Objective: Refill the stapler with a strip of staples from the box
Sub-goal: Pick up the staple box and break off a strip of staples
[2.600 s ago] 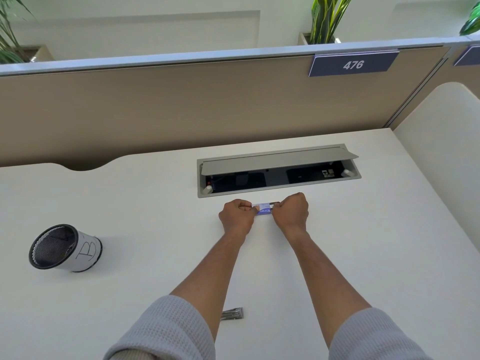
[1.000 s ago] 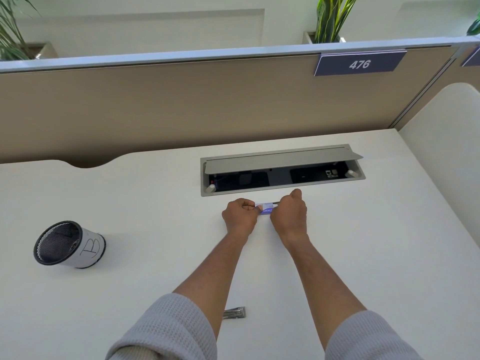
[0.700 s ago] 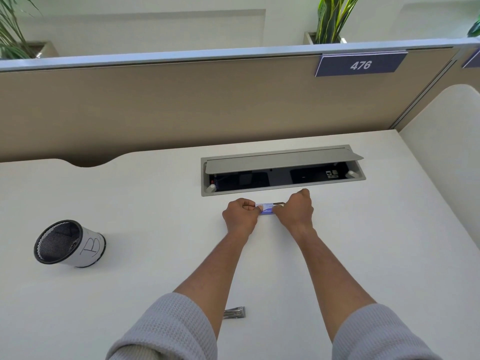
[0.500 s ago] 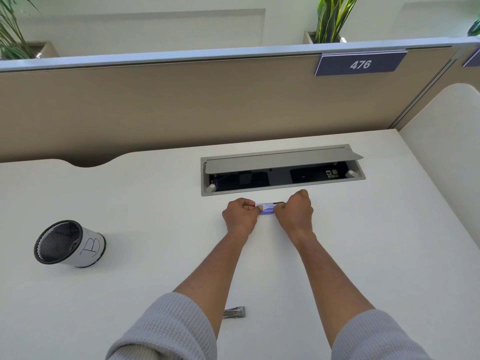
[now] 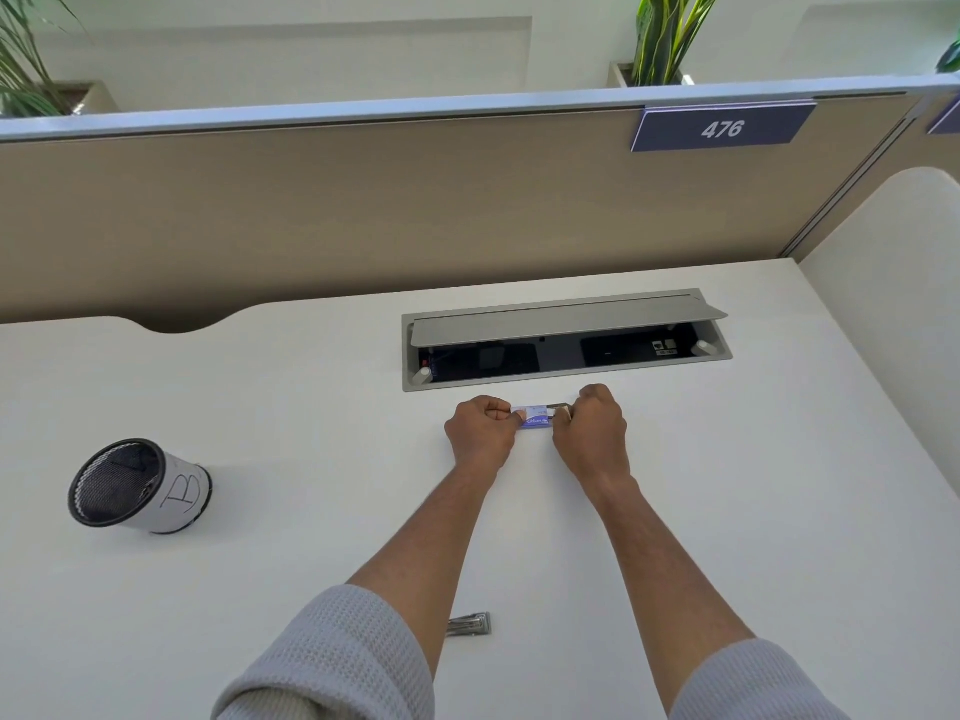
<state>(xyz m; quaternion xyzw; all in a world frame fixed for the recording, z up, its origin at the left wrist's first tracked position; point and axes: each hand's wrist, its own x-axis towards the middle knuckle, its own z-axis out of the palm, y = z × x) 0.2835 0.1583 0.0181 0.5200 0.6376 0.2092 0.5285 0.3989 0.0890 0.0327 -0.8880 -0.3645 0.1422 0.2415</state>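
In the head view, the left hand [image 5: 480, 433] and the right hand [image 5: 589, 433] meet far out on the counter [image 5: 311, 511], each curled shut around one end of the small blue-and-white box [image 5: 535, 417] of staples that spans the gap between them. The box's long axis runs straight across, from one hand to the other, so any strip should come out sideways toward the right hand. A thin grey piece [image 5: 561, 406] shows at the right hand's fingertips, right at that end of the box; it may be the strip or the inner tray, but it is too small to tell. The stapler [image 5: 469, 625] lies well apart from both hands, back toward the body, showing just beside the left forearm and partly hidden by it. The left hand appears the nearer one to reach it, while the right brings the strip back along the same line. A mesh pen cup [image 5: 137, 485] stands far off to the left of the left hand, and the open cable hatch [image 5: 566, 337] sits just beyond both hands.
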